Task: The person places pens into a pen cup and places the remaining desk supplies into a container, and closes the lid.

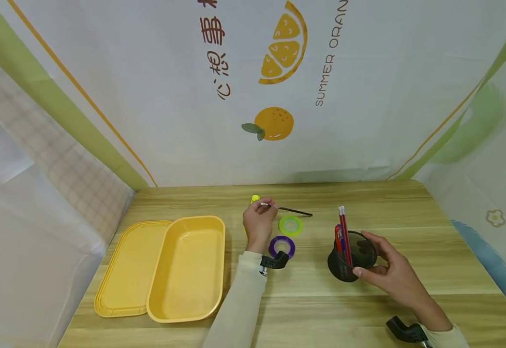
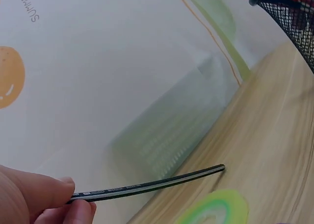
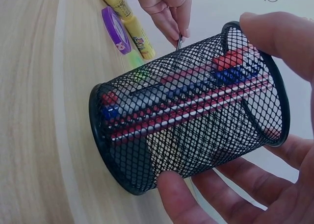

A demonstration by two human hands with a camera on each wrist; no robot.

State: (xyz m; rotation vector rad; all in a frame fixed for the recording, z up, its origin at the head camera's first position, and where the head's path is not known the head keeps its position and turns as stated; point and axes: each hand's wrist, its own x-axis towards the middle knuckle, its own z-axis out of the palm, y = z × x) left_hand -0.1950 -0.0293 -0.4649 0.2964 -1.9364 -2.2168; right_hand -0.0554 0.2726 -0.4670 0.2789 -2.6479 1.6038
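Note:
My left hand (image 1: 259, 224) pinches a thin black striped pencil (image 2: 147, 186) between thumb and fingers. A white end of it shows beside the fingers in the head view, while the other end slants down toward the table. On the right, my right hand (image 1: 394, 273) holds a black mesh pen holder (image 3: 191, 111), with the thumb at its rim and the fingers around the side. Inside the holder stand red-striped pencils (image 1: 345, 237), a red pen (image 1: 337, 238) and a blue pen. Near my left hand lie a green tape roll (image 1: 282, 223) and a purple tape roll (image 1: 291, 245).
Yellow glue sticks or markers (image 3: 140, 37) lie beside my left hand, partly hidden by it in the head view. At the left sit a yellow tray (image 1: 224, 270) and a flat yellow lid (image 1: 126, 270). A printed curtain (image 1: 183, 145) borders the wooden table's back.

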